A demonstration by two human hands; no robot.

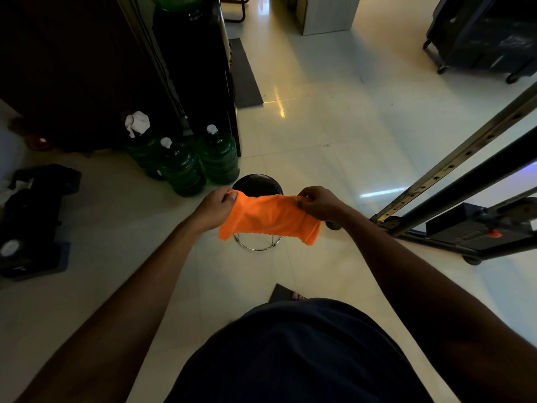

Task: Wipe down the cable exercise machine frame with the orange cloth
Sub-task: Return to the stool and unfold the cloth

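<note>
The orange cloth (268, 218) is stretched out in front of me at waist height. My left hand (215, 207) pinches its upper left corner. My right hand (318, 203) pinches the upper right edge. The cloth hangs down between both hands, over a stool. The cable exercise machine frame (453, 167) stands to my right: a slanted metal upright with a row of holes, dark bars beside it, and a base with a black weight stack (465, 228). Neither hand touches the frame.
A round black stool (257, 184) with a chrome foot ring stands straight ahead, below the cloth. Three green water jugs (186, 165) stand at the left by a dark water dispenser (197, 68). Dark bags (32, 219) lie on the floor at far left. A wheeled black bin (482, 36) is at back right.
</note>
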